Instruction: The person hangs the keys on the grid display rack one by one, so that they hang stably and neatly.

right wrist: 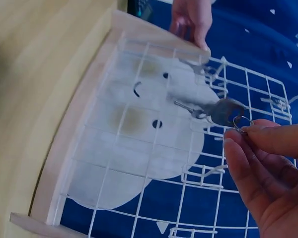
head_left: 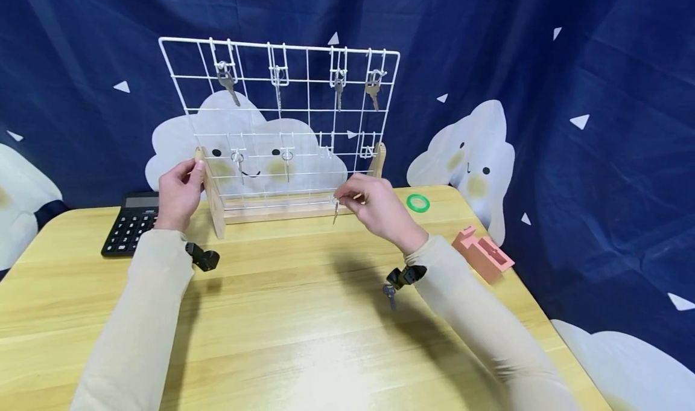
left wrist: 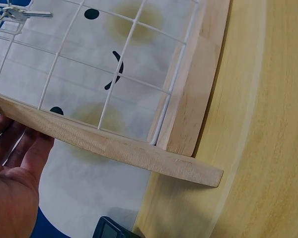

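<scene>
A white wire grid rack [head_left: 307, 110] stands in a wooden base. My left hand [head_left: 181, 192] grips the wooden side post [head_left: 213, 197], its thumb on the near face and its fingers behind, as the left wrist view shows. Between right thumb and forefinger, my right hand [head_left: 377, 209] pinches a small metal ring with a key [right wrist: 227, 111] hanging from it. In the head view this hand is low before the rack's right half. Keys hang from the upper hooks, among them a brass key [head_left: 372, 90], and from two lower left hooks. A lower hook [head_left: 367, 151] at the right bears no key.
A black calculator [head_left: 130, 224] lies behind the left forearm. At the right are a green ring [head_left: 418, 203] and a pink holder [head_left: 484, 254]. Another key [head_left: 390, 296] shows beside the right wrist camera. A dark blue curtain [head_left: 434, 25] hangs behind the wooden table [head_left: 260, 326].
</scene>
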A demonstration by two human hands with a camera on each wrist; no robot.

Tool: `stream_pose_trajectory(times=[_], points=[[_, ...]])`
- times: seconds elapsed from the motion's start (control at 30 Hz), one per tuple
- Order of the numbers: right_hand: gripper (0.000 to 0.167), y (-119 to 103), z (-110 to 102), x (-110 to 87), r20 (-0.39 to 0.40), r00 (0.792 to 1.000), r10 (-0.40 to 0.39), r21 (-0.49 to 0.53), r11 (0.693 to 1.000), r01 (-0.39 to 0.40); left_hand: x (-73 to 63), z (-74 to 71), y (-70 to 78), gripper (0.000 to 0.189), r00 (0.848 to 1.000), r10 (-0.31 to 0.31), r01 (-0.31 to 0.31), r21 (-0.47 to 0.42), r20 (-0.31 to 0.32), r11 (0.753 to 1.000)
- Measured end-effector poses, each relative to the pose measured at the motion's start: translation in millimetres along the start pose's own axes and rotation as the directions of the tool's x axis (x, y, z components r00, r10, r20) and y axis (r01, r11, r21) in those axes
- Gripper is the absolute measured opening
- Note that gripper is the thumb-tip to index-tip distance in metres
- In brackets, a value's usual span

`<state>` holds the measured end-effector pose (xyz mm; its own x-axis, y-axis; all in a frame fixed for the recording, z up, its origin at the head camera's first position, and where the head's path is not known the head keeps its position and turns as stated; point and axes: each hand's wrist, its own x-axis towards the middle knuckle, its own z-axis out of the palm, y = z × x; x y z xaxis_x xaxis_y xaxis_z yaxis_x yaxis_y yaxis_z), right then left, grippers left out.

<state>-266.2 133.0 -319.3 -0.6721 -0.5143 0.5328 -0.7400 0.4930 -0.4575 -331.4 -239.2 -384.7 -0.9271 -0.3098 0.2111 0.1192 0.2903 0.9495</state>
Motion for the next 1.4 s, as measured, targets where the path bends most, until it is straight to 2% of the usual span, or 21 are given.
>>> stream_pose_trajectory(times=[0.2, 0.43, 0.57, 0.8, 1.4], points=[[0.01, 2.5, -3.8, 12.9, -0.04, 0.999, 0.003, -0.01, 1.0, -0.003, 0.9, -0.3, 2.0, 0.057, 1.0, -0.013, 0.012, 0.011, 0.019, 1.0], [0.009, 5.6, -4.0, 28.0, -0.061, 0.993, 0.096, 0.01, 0.995, -0.096, 1.5, -0.3, 4.0, 0.056, 1.0, 0.008, -0.008, -0.001, 0.007, 1.0], [0.008, 9.2, -2.0, 36.4, -0.067, 0.986, 0.153, 0.027, 0.988, -0.152, 0.9, -0.3, 3.2, 0.056, 1.0, -0.003, 0.003, 0.004, 0.011, 1.0], [0.008, 19.8, 0.7, 52.6, -0.107, 0.977, 0.183, 0.076, 0.981, -0.176, 1.5, -0.4, 5.7, 0.058, 1.0, -0.012, 0.012, 0.01, 0.01, 1.0], [0.009, 35.3, 7.2, 63.0, -0.155, 0.955, 0.254, 0.134, 0.963, -0.235, -1.3, -1.1, 2.7, 0.056, 1.0, -0.02, 0.02, 0.016, 0.002, 1.0]])
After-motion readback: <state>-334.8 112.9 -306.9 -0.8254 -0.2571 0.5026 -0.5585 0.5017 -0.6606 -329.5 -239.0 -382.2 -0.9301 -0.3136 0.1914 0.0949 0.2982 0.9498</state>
